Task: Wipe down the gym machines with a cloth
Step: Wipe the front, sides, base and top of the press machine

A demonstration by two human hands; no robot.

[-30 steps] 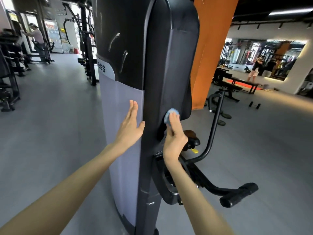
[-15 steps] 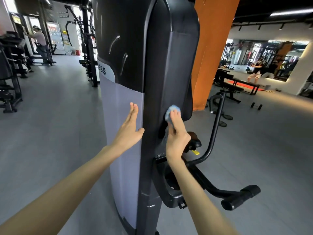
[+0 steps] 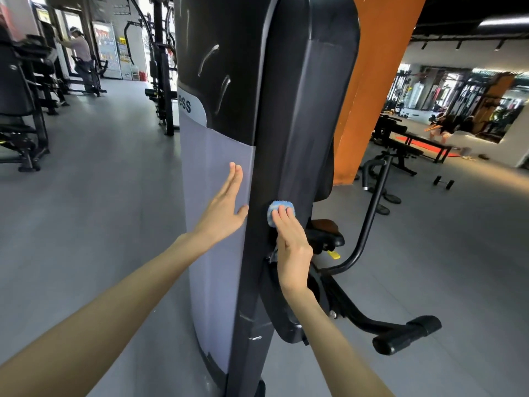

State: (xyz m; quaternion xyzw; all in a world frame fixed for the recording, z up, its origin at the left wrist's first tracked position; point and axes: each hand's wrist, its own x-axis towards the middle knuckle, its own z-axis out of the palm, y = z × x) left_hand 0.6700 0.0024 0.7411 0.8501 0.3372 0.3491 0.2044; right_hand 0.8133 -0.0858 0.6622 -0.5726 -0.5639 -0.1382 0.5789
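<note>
A tall black and grey gym machine shroud [image 3: 292,116] fills the middle of the head view. My right hand [image 3: 292,245] presses a small blue cloth [image 3: 279,208] flat against the shroud's black side panel, fingers straight over it. My left hand [image 3: 224,209] lies flat with straight fingers on the light grey front panel [image 3: 211,253], beside the black edge. A duller, streaked band runs up the black panel above the cloth.
A black padded lever arm [image 3: 406,333] and curved bar [image 3: 369,213] stick out low on the right. An orange pillar [image 3: 372,81] stands behind the machine. Other machines [image 3: 23,116] and a person [image 3: 80,53] are far left; benches and people are far right.
My right hand has slid the blue cloth down and a little left on the black panel. My left hand has stayed flat on the grey panel.
</note>
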